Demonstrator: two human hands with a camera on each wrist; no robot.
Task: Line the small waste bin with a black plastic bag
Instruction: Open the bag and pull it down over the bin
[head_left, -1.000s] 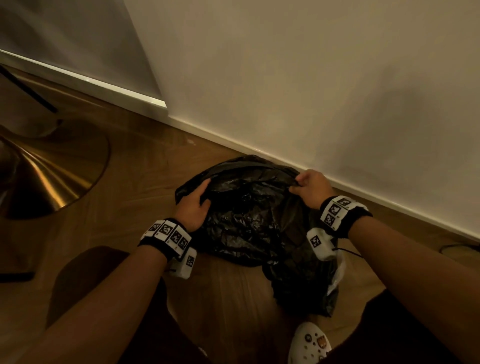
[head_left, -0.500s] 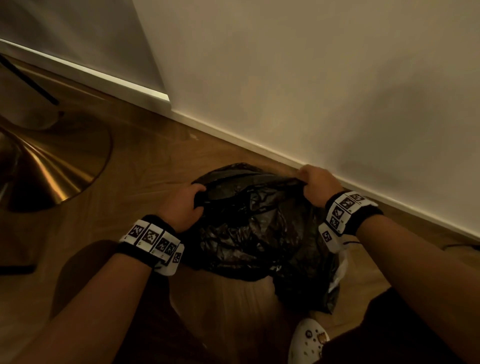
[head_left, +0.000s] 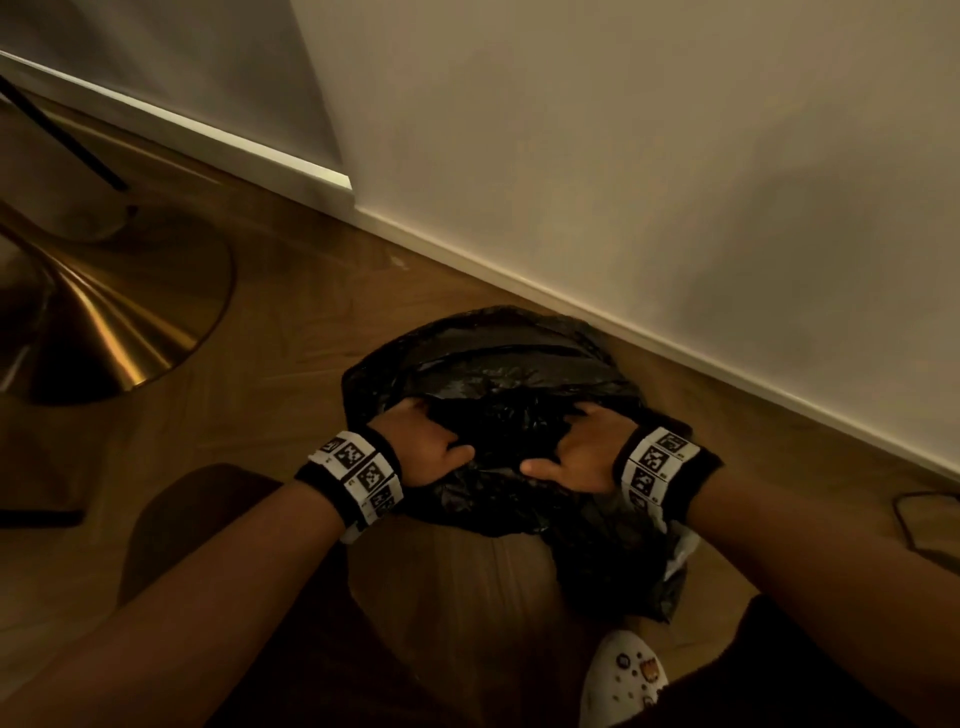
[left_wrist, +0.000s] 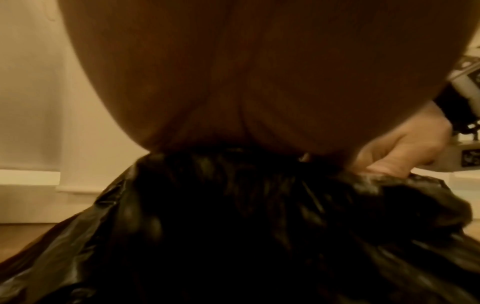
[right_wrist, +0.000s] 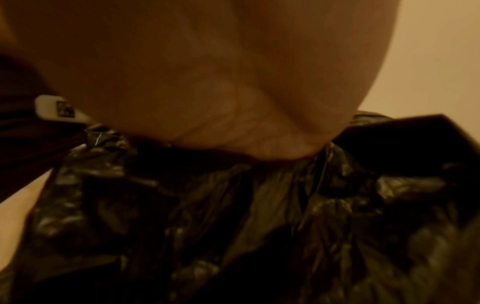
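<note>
A crinkled black plastic bag lies bunched over a low round shape on the wooden floor by the wall; the bin itself is hidden under the plastic. My left hand grips the near left part of the bag's edge, fingers tucked into the plastic, thumb on the near side. My right hand grips the near right part the same way. In the left wrist view the black bag fills the lower half below my palm. The right wrist view shows my palm pressed onto the creased bag.
A white wall with a skirting board runs just behind the bag. A brass-coloured round stand base sits on the floor at the left. My white clog is near the bottom edge, beside the bag's hanging tail.
Both hands have moved from the far sides of the bag's rim toward me, to its near edge, and stand closer together. The view has tilted down slightly.
</note>
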